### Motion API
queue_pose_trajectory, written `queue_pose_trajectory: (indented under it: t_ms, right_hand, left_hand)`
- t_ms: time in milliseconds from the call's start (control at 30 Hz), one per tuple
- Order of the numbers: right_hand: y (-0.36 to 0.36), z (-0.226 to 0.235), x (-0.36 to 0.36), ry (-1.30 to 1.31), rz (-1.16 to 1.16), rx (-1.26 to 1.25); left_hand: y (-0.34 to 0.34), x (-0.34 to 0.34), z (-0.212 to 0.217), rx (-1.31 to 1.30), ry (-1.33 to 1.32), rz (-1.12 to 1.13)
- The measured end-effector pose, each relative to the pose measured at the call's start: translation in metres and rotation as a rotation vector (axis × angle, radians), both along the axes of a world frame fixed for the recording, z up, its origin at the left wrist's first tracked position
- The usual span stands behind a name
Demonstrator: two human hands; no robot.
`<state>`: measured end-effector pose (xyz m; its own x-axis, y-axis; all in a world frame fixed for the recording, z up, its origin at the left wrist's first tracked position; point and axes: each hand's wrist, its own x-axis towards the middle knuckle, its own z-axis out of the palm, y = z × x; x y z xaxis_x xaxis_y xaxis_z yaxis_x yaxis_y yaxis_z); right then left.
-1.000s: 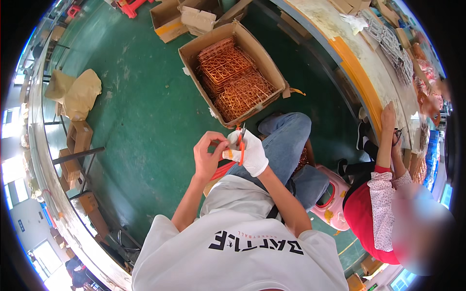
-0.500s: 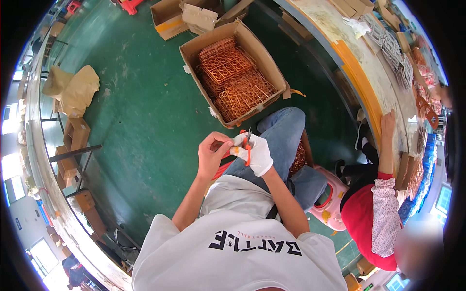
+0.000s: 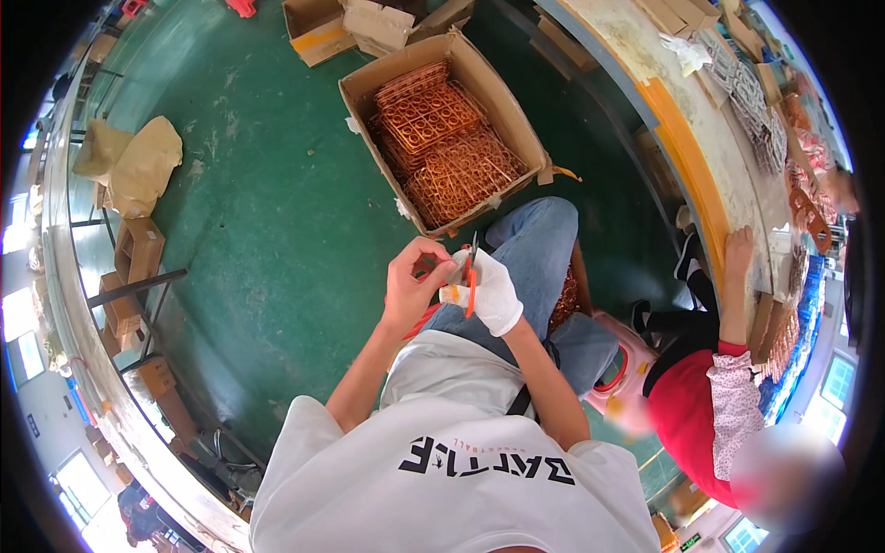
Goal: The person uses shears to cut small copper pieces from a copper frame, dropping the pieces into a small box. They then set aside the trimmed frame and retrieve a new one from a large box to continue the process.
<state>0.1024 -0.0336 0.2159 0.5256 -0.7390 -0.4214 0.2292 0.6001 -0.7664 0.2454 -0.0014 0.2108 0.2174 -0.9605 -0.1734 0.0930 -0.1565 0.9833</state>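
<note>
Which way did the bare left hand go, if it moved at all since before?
Yes, a little to the right. Judged against the big cardboard box on the floor, the left hand now shows slightly farther right.

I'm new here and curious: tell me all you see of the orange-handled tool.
The orange-handled tool looks like scissors or snips, with slim dark blades, seemingly metal, and a handle that may be plastic. The white-gloved right hand holds it, blades toward the picture's top, close to the bare left hand. Whether the blades are open is too small to tell.
</note>
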Motion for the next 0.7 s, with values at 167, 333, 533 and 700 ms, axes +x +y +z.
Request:
queue_pose_trajectory:
  t_ms: [167, 333, 533, 700]
  right_hand:
    - [0.006, -0.016, -0.006, 0.094, -0.039, -0.105]
    - [0.006, -0.015, -0.013, 0.058, -0.084, -0.039]
    - [0.003, -0.008, -0.018, 0.055, -0.074, -0.046]
    - [-0.001, -0.007, -0.022, 0.045, -0.044, -0.075]
  left_hand:
    - [0.0, -0.009, -0.005, -0.038, 0.111, 0.009]
    - [0.0, -0.01, -0.008, -0.059, 0.154, -0.031]
    - [-0.001, -0.013, -0.005, -0.024, 0.218, -0.028]
    - [-0.004, -0.013, -0.004, -0.016, 0.336, -0.062]
